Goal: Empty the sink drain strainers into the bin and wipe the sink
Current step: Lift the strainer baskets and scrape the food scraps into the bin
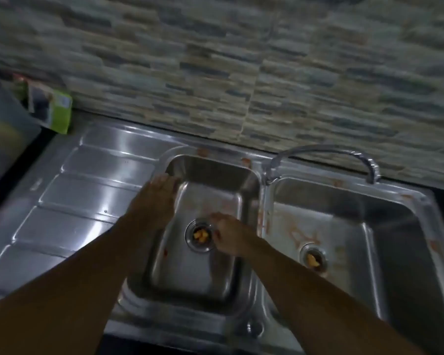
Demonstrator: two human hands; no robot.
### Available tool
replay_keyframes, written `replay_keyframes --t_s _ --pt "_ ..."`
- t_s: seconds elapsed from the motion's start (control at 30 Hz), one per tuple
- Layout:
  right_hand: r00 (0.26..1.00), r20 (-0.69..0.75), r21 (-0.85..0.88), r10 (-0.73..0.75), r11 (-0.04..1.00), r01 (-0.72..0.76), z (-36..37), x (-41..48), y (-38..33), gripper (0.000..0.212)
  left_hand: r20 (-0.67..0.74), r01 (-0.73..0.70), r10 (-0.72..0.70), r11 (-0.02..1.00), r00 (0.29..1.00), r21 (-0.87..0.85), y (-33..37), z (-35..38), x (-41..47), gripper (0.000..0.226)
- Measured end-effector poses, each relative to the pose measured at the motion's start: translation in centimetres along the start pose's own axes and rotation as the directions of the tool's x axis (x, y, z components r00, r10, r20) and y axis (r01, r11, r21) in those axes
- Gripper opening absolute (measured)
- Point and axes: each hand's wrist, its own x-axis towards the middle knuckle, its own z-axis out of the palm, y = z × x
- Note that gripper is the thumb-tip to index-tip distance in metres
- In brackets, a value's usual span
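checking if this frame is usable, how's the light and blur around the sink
Head view: dim, with glare streaks on the draining board; motion blur smears the tiled wall and green box; left hand and right hand are soft-edged.

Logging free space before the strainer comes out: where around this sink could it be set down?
The ribbed drainboard, between the green box and the left basin, is bare. The right basin floor around the right strainer is free, though stained. The left basin is crowded: left hand on its rim, right hand at the left strainer.
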Motion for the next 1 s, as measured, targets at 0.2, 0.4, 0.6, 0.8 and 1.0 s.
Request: replay_keyframes --t_s 0.2,0.4,0.6,0.8,1.0 --pt "0.985 0.128 -0.085 0.112 0.991 -0.102 7.5 3.1 0.5 0.041 -0.074 -0.008 0.001 0.996 0.997 -0.093 -6.0 4.8 -1.0 0.062" --pt "0.97 0.161 -0.23 0.184 0.962 -0.145 11.8 4.8 1.2 0.031 -0.239 -0.039 0.015 0.995 0.971 -0.093 -6.4 6.7 -1.2 0.061" --pt "0.965 0.172 -0.278 0.196 0.95 -0.143 12.7 6.7 1.7 0.037 -0.313 -0.049 0.013 0.993 0.95 -0.107 -6.7 7.4 -0.7 0.058" --pt "0.96 0.209 -0.235 0.187 0.962 -0.136 12.8 7.1 1.9 0.036 -0.342 -0.056 0.022 0.994 0.94 -0.091 -7.2 8.1 -0.5 0.059" --pt "0.982 0.114 -0.2 0.154 0.971 -0.129 12.7 7.7 2.1 0.045 -0.352 -0.051 0.018 0.995 0.936 -0.084 -6.9 8.0 -0.5 0.06"
